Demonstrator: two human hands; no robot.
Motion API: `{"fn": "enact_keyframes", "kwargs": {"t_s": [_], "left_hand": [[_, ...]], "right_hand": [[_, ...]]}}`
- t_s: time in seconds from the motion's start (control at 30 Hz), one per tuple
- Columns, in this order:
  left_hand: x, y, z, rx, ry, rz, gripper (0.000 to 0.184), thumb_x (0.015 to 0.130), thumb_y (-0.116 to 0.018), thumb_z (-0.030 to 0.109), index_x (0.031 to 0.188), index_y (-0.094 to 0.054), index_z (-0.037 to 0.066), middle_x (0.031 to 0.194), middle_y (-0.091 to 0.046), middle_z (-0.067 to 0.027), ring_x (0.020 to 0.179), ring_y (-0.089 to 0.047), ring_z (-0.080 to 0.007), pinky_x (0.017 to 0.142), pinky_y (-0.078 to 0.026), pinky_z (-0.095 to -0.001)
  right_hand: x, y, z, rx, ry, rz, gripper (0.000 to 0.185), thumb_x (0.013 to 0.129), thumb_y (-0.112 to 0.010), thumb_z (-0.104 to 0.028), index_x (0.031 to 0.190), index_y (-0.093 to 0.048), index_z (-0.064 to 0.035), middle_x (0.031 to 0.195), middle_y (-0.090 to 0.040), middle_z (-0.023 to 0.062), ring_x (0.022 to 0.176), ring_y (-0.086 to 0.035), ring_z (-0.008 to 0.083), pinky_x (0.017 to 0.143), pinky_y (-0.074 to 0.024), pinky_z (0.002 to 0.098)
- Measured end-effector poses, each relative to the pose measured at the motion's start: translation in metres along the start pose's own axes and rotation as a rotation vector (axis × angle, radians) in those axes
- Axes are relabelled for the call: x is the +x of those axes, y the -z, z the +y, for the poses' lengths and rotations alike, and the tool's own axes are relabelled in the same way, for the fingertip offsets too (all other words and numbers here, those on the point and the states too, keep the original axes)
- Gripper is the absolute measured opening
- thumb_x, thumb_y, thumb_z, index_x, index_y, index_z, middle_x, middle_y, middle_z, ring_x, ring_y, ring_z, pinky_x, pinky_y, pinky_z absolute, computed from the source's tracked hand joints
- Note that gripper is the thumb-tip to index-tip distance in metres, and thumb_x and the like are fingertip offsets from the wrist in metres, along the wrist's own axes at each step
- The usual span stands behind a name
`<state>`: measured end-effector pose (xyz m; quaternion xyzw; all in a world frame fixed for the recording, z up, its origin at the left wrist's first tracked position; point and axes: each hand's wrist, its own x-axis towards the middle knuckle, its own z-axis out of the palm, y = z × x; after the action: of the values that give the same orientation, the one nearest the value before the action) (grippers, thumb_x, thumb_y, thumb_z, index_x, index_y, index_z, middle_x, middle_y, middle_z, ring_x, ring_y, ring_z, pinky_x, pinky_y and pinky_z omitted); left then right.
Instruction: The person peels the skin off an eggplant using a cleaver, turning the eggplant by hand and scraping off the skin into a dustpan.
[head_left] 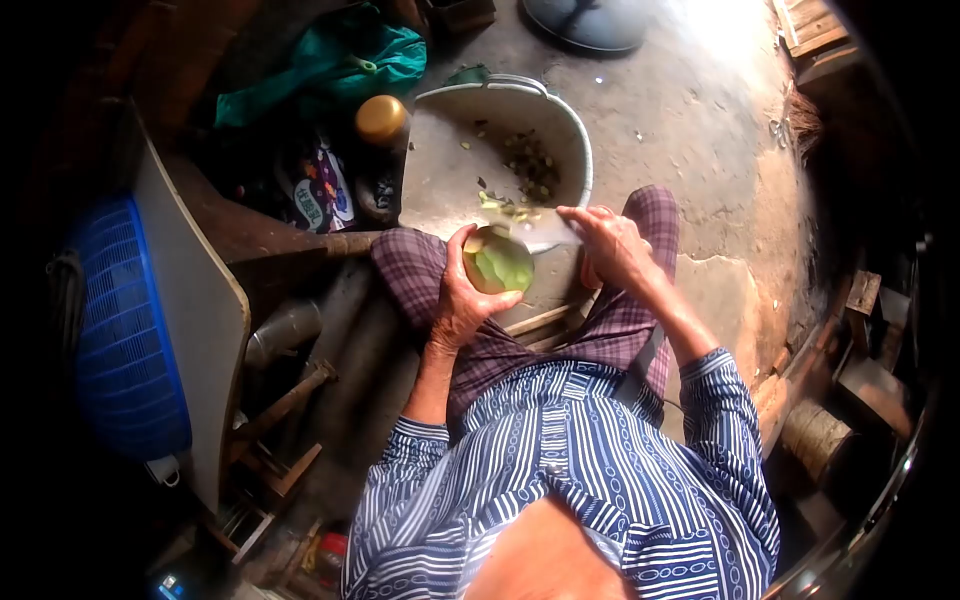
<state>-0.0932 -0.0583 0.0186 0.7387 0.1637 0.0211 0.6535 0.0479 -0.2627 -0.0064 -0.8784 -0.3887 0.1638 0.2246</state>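
A round green fruit or vegetable [500, 268], its surface cut in pale facets, rests in my left hand [469, 290], with the fingers wrapped round its left side and the thumb along its lower edge. My right hand [615, 250] grips a knife [543, 230] by the handle. The wide, blurred blade points left and lies at the upper right edge of the green piece. Beyond both hands sits a pale bin-like container [586, 150] with a light rim, and peelings [530, 165] are scattered inside it.
Left of the container are a jar with a golden lid [381, 120], a green cloth [375, 62] and a printed packet [322, 190]. A board [195, 300] and a blue basket [125, 325] stand far left. Wood pieces [870, 390] lie at right.
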Motion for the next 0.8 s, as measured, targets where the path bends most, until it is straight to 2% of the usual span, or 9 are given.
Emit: {"fn": "enact_keyframes", "kwargs": {"t_s": [0.07, 0.1, 0.17, 0.23, 0.3, 0.53, 0.7, 0.77, 0.8], "left_hand": [[0.004, 0.003, -0.033, 0.154, -0.162, -0.036, 0.091, 0.059, -0.081, 0.016, 0.133, -0.029, 0.005, 0.121, -0.047, -0.0139, 0.111, -0.05, -0.0244, 0.096, -0.042, -0.0332], [0.004, 0.0, -0.032, -0.035, -0.087, -0.027, 0.082, 0.067, -0.074, 0.02, 0.133, -0.028, 0.005, 0.121, -0.047, -0.0126, 0.11, -0.05, -0.0227, 0.095, -0.042, -0.0317], [0.004, -0.007, -0.029, -0.431, 0.051, 0.033, 0.064, 0.083, -0.061, 0.026, 0.133, -0.027, 0.005, 0.12, -0.046, -0.01, 0.109, -0.05, -0.0192, 0.093, -0.042, -0.0287], [-0.004, -0.002, -0.042, -0.684, 0.117, 0.061, 0.065, 0.082, -0.063, 0.025, 0.133, -0.028, 0.005, 0.12, -0.047, -0.0102, 0.109, -0.05, -0.0195, 0.093, -0.042, -0.0291], [-0.015, 0.002, -0.058, -0.816, 0.138, 0.068, 0.065, 0.081, -0.064, 0.023, 0.132, -0.028, 0.005, 0.12, -0.047, -0.0104, 0.108, -0.05, -0.0197, 0.093, -0.042, -0.0295], [-0.022, 0.001, -0.062, -0.864, 0.135, 0.069, 0.068, 0.076, -0.068, 0.018, 0.131, -0.03, 0.004, 0.12, -0.048, -0.0111, 0.107, -0.051, -0.0205, 0.093, -0.043, -0.0308], [-0.011, -0.009, -0.024, -0.61, 0.065, 0.081, 0.07, 0.073, -0.071, 0.015, 0.129, -0.032, 0.004, 0.119, -0.049, -0.0116, 0.107, -0.052, -0.0211, 0.093, -0.043, -0.0318], [-0.005, -0.012, -0.004, -0.13, -0.099, 0.086, 0.07, 0.072, -0.073, 0.013, 0.129, -0.032, 0.004, 0.119, -0.049, -0.0118, 0.106, -0.052, -0.0213, 0.093, -0.043, -0.0321], [-0.003, -0.006, 0.003, 0.244, -0.228, 0.084, 0.085, 0.059, -0.081, 0.011, 0.128, -0.032, 0.003, 0.118, -0.049, -0.0131, 0.107, -0.052, -0.0236, 0.094, -0.043, -0.034]], "right_hand": [[-0.005, 0.016, -0.033, -0.035, 0.112, 0.027, 0.043, 0.08, -0.058, -0.006, 0.123, -0.052, -0.0128, 0.097, -0.061, 0.0071, 0.075, -0.064, 0.0217, 0.058, -0.0562, 0.0308], [-0.008, 0.023, -0.048, 0.004, 0.159, 0.047, 0.042, 0.082, -0.058, -0.011, 0.123, -0.051, -0.0122, 0.089, -0.06, 0.0071, 0.069, -0.063, 0.0208, 0.05, -0.0536, 0.0311], [-0.01, 0.026, -0.061, 0.017, 0.256, 0.09, 0.04, 0.083, -0.058, -0.015, 0.123, -0.051, -0.0131, 0.088, -0.059, 0.0074, 0.065, -0.063, 0.021, 0.047, -0.0506, 0.0315], [-0.01, 0.032, -0.069, 0.001, 0.267, 0.087, 0.038, 0.085, -0.057, -0.017, 0.122, -0.051, -0.0124, 0.086, -0.058, 0.0073, 0.064, -0.062, 0.0208, 0.045, -0.0481, 0.032], [-0.01, 0.034, -0.071, 0.011, 0.192, 0.031, 0.042, 0.085, -0.058, -0.019, 0.125, -0.047, -0.011, 0.081, -0.054, 0.0097, 0.066, -0.061, 0.0251, 0.055, -0.0495, 0.037], [-0.017, 0.028, -0.066, 0.031, 0.215, 0.099, 0.036, 0.085, -0.057, -0.014, 0.12, -0.051, -0.0099, 0.085, -0.058, 0.0081, 0.065, -0.062, 0.0227, 0.05, -0.0495, 0.0328], [-0.019, 0.025, -0.066, 0.077, 0.188, 0.122, 0.034, 0.086, -0.057, -0.018, 0.119, -0.05, -0.0091, 0.081, -0.055, 0.0103, 0.066, -0.062, 0.0252, 0.053, -0.0494, 0.0362], [-0.017, 0.025, -0.063, 0.093, 0.135, 0.126, 0.033, 0.087, -0.056, -0.017, 0.118, -0.05, -0.0095, 0.083, -0.055, 0.011, 0.068, -0.062, 0.0268, 0.056, -0.0507, 0.0371], [-0.015, 0.019, -0.053, 0.111, 0.086, 0.123, 0.032, 0.086, -0.055, -0.015, 0.117, -0.051, -0.0096, 0.085, -0.057, 0.0122, 0.07, -0.063, 0.0282, 0.057, -0.051, 0.0382]]}}
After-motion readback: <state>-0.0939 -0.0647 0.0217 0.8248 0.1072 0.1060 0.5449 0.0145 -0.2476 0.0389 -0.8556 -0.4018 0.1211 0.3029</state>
